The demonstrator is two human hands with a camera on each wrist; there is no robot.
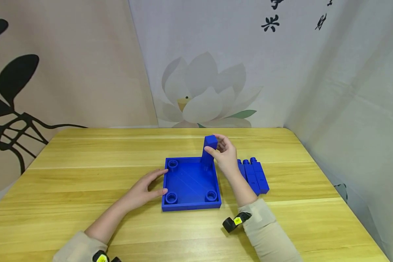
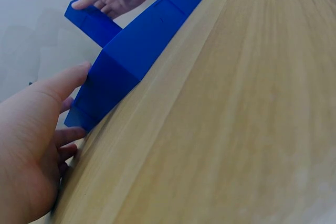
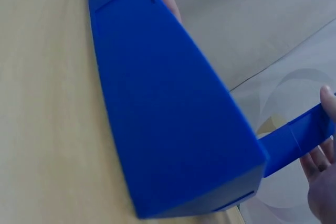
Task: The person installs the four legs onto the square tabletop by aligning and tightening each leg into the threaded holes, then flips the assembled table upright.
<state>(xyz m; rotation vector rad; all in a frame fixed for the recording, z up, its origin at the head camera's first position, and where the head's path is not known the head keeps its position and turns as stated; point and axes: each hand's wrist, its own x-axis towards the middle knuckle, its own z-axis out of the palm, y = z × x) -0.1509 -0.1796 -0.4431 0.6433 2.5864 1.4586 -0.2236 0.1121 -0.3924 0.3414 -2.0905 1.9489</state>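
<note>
A square blue tray-like base (image 1: 190, 182) with raised rims lies on the table, round sockets showing at three of its corners. At its far right corner a blue square post (image 1: 209, 151) stands upright, its lower end at the socket there. My right hand (image 1: 226, 154) pinches this post near the top between thumb and fingers; the right wrist view shows the same post (image 3: 296, 136). My left hand (image 1: 144, 191) touches the base's left side with thumb and fingers spread and fairly straight. In the left wrist view those fingertips (image 2: 81, 72) rest at the base's edge.
Several more blue posts (image 1: 253, 176) lie side by side on the table, right of the base and partly behind my right forearm. The wooden table (image 1: 85, 167) ends at a printed cloth backdrop (image 1: 209, 91).
</note>
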